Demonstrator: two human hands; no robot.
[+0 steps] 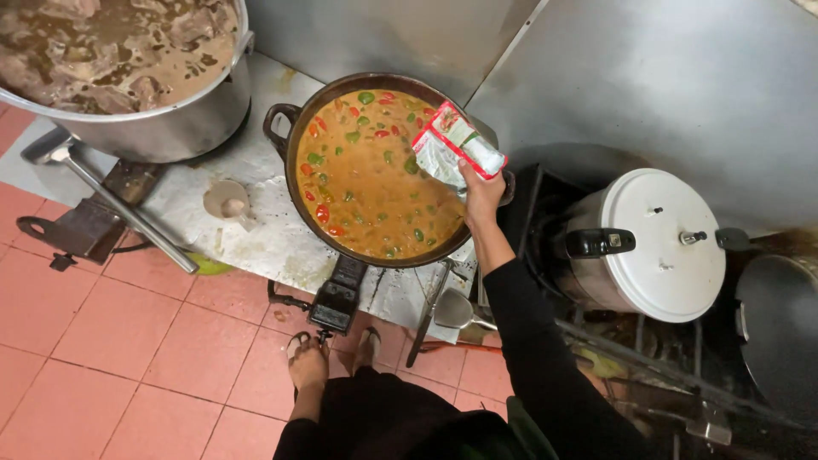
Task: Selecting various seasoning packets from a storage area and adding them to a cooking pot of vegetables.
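i see my right hand [482, 198] stretched out far over the right edge of the big dark pan [290, 128]. the arm wears a black sleeve [532, 332] and runs up from the near right side, bent a little at the wrist. the fingers are closed tight around the bottom of a small packet [456, 152]. the packet is red, white and silver, and it tips to the left, with its top over the food. the pan is full of orange curry [375, 187] with green and red bits floating in it. the pan sits on a burner with a black knob block [339, 300] at its near side. i can't see my left hand anywhere in the picture, so i can't say what it is doing. my feet [308, 362] stand on the pink floor tiles [111, 341], just near the pan. to the far left is a huge metal pot [187, 119] full of brown stew. a long metal ladle [111, 200] lies near it, and a small cup [227, 203] sits between the pot and the pan. to the right of my hand stands a silver pressure cooker [656, 247] with a white lid and a black handle. a dark round lid [780, 332] is at the far right edge.
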